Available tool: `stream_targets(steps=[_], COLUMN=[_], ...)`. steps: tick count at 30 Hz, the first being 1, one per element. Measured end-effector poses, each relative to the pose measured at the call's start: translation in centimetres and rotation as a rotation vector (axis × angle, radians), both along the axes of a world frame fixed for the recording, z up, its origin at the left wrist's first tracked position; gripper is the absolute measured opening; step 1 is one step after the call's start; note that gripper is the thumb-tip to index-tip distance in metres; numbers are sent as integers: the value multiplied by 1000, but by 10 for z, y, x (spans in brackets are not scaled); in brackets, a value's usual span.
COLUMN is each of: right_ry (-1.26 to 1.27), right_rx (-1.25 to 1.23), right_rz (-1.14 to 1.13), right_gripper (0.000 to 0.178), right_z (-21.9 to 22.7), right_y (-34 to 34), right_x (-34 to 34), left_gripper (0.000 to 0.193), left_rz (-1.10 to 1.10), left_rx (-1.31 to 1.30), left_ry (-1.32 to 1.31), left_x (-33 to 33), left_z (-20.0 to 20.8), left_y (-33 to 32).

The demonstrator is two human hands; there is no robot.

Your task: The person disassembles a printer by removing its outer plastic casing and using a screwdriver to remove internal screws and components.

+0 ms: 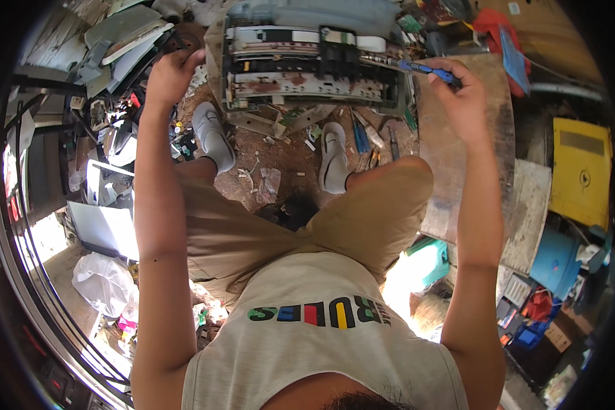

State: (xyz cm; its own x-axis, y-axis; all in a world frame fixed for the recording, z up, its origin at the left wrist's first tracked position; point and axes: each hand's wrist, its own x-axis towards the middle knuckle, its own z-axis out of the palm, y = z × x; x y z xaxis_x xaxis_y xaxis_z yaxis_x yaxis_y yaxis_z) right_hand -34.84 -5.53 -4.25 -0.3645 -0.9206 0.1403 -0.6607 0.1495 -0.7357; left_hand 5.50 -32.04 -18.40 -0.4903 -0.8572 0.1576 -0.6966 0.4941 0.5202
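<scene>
An opened printer-like machine [307, 87], with dark and light metal rails and a grey housing, lies on the ground ahead of me. My right hand [460, 96] is closed round the blue handle of a screwdriver [424, 69]. The screwdriver's shaft points left, over the machine's right end, near a black carriage block [337, 51]. Whether its tip touches anything is too small to tell. Off the machine's left side, my left hand [173, 76] is raised with thumb and fingers apart. Nothing shows in it.
Pliers [361, 133] and other hand tools lie on the dirt floor by my right shoe [333, 157]. A wooden board [466, 147] is at the right, with a yellow panel [581, 171] beyond it. Scrap parts [119, 116] heap up on the left, above a white plastic bag [104, 283].
</scene>
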Motion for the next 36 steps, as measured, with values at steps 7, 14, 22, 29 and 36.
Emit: stream_targets(steps=[7,14,22,29,36], right_ry=[151,303,280,287,473], right_rx=[84,176,131,134,302], right_rz=[-67,-46,-16,-17,80], right_gripper=[22,25,25,24,25], right_z=[-47,-50,-71,-77,-58], right_y=[41,42,36,33,3], right_x=[-22,-29,-41,-43,-49], left_gripper=[65,66,75,75,76], left_rz=[9,-89,38,-9,-18], left_rx=[-27,112,196,73,66], left_ry=[-24,-153,-2,-10,13], left_x=[-13,-42,-39,-41,-45], left_z=[-34,9,-26,-32,-30], left_y=[34,80,84,83,87])
